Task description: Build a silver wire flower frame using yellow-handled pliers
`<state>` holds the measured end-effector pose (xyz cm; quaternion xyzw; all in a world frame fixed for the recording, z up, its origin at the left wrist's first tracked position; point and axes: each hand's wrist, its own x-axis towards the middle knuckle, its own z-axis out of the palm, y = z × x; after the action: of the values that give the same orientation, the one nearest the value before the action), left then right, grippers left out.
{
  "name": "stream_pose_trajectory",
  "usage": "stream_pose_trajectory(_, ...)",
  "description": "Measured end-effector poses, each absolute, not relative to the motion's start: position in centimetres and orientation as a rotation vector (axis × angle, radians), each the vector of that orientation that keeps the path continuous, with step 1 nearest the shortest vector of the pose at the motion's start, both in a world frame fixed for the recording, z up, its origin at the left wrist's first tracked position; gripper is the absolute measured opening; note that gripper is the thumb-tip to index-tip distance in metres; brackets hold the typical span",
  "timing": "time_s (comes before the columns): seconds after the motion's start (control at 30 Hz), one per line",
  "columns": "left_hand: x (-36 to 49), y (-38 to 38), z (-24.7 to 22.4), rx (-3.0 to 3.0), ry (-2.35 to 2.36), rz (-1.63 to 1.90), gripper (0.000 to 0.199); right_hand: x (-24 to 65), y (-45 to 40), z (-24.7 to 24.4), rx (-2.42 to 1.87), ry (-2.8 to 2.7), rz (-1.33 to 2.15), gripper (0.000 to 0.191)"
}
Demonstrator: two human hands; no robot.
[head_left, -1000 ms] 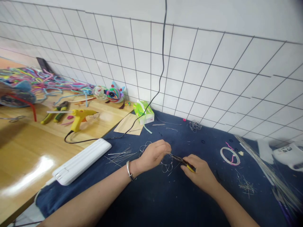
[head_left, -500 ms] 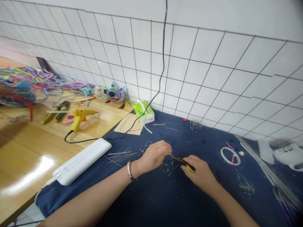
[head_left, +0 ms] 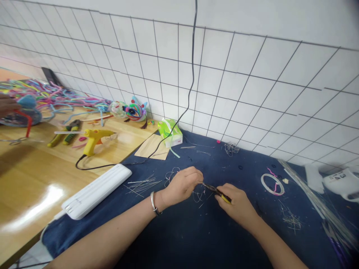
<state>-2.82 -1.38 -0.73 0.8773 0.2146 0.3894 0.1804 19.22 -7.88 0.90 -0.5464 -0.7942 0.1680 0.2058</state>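
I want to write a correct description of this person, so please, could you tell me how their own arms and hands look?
The left hand and right hand wear no gloves, and no sleeves show on the forearms. A shiny silver-coloured bangle circles the left wrist, with something small and dark beside it. No bracelet shows on the right wrist.

Wire (head_left: pixel 199 201) too fine to trace, pliers (head_left: pixel 215 189) partly hidden in our right hand (head_left: pixel 235 203), co-worker's hand (head_left: pixel 7 106) cropped at left
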Motion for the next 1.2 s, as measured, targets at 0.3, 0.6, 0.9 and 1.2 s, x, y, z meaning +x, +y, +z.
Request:
stream_pose_trajectory(0.3, -2.8, -1.4, -0.7, 2.476, 0.616, 1.108, 0.018, 19.3, -7.9, 1.0, -1.512, -2.236, 0.44, 0.016)
stream_pose_trajectory(0.6, -2.9, -1.0, -0.5, 2.413, 0.631, 1.118, 0.014, 19.6, -7.6, 0.4, -1.46, -2.239, 0.327, 0.016)
stream_pose_trajectory(0.9, -1.6, -2.3, -1.1, 2.125, 0.851, 1.26, 0.008, 18.5, -7.7, 0.1, -1.542, -1.845, 0.522, 0.024)
stream_pose_trajectory(1.2, -0.9, -3.3, -1.0, 1.958, 0.651, 1.165, 0.009, 17.8, -8.0, -0.3, -1.419, -1.81, 0.531, 0.009)
